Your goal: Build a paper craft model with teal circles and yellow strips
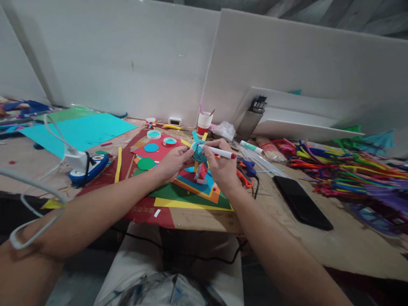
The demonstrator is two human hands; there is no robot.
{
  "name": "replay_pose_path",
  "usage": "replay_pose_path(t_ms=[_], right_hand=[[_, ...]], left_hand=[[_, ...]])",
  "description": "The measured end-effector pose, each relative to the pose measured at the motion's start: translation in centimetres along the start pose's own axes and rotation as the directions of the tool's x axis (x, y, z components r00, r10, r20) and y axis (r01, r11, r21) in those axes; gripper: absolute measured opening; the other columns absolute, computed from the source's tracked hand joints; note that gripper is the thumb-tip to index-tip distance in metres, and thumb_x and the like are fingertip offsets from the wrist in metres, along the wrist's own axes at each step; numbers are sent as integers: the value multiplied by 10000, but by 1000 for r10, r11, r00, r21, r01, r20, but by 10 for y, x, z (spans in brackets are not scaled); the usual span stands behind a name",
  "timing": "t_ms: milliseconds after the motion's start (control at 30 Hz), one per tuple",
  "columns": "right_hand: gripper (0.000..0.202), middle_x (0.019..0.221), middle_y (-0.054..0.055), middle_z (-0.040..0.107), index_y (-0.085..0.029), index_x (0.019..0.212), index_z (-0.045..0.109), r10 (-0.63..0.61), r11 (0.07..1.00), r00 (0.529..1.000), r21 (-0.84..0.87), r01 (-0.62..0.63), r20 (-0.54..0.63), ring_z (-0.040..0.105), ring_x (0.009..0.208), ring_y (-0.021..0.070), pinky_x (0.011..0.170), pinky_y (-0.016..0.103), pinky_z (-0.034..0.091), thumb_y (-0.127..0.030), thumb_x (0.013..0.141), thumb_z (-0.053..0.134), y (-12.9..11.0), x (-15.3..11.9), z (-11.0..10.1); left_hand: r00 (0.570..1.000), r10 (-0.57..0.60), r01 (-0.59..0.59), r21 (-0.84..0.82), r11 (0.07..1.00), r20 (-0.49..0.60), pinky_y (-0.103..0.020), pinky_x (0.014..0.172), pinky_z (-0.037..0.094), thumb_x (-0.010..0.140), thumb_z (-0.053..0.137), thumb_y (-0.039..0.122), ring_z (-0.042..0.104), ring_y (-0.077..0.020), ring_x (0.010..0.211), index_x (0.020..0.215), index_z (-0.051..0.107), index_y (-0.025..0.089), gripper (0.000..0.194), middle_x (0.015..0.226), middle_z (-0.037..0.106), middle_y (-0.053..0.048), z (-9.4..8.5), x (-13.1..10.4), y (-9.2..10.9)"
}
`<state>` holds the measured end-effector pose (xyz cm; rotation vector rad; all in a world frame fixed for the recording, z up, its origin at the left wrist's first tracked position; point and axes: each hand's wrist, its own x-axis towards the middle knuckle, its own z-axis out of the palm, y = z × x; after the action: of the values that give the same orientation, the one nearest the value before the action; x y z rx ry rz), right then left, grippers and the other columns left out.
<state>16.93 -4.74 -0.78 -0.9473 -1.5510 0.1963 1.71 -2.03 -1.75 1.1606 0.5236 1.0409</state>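
Observation:
Between thumb and fingers, my left hand (175, 161) grips a round blue paper craft (199, 151) with dark drawn lines and blue and yellow strips sticking out around its edge. My right hand (220, 165) is closed around a white marker (219, 152) with a dark red end; its tip is at the face of the craft. Whether the tip touches the paper I cannot tell. Below both hands lies a stack of coloured paper sheets (204, 187). A green paper disc (146, 164) and a blue paper disc (151, 148) lie left of my left hand.
A black phone (302, 202) lies at the right, before a heap of colourful pipe cleaners (338, 165). Behind my hands stand paper cups (204, 122) and a grey bottle (251, 119). A power strip (87, 170) with a white cable sits at the left, near a large turquoise sheet (79, 134).

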Motion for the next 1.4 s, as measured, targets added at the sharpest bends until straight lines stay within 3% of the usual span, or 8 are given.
replay_pose_path(t_ms=[467,667,800,1000,1400], right_hand=[[130,736,-2,639,-205,840,587,5,1000,997,4,-5,78,605,667,151,633,292,472,-332,865,599,-2,-1,-2],[125,730,-14,629,-208,851,574,85,987,981,146,-60,-173,600,669,137,642,284,478,-331,868,585,-4,8,-12],[123,686,-25,614,-209,821,552,128,983,963,157,-92,-237,595,646,130,624,272,477,-319,871,571,-2,14,-16],[124,695,-23,627,-208,830,569,131,984,972,148,-103,-193,601,643,128,609,267,477,-325,860,595,-2,11,-13],[145,716,-8,639,-187,832,603,93,992,989,92,-83,-114,598,664,134,613,270,467,-328,848,629,6,6,-8]], left_hand=[[1000,-5,5,-19,1000,-2,-339,861,531,727,772,413,693,-192,876,850,649,121,340,864,728,-79,-1,0,0],[1000,-12,11,-75,997,-15,-331,823,546,766,748,370,699,-170,791,857,625,122,291,835,726,-74,-3,1,2],[999,-40,36,-109,993,-32,-295,758,561,799,718,312,681,-133,691,836,602,131,218,798,720,-52,-5,2,4],[997,-56,49,-132,990,-50,-342,797,572,856,639,250,701,-162,736,837,603,128,129,823,730,-78,-5,2,6],[1000,-9,8,-119,993,-4,-243,670,554,813,704,290,582,-83,552,797,629,126,181,639,627,-1,-1,0,7]])
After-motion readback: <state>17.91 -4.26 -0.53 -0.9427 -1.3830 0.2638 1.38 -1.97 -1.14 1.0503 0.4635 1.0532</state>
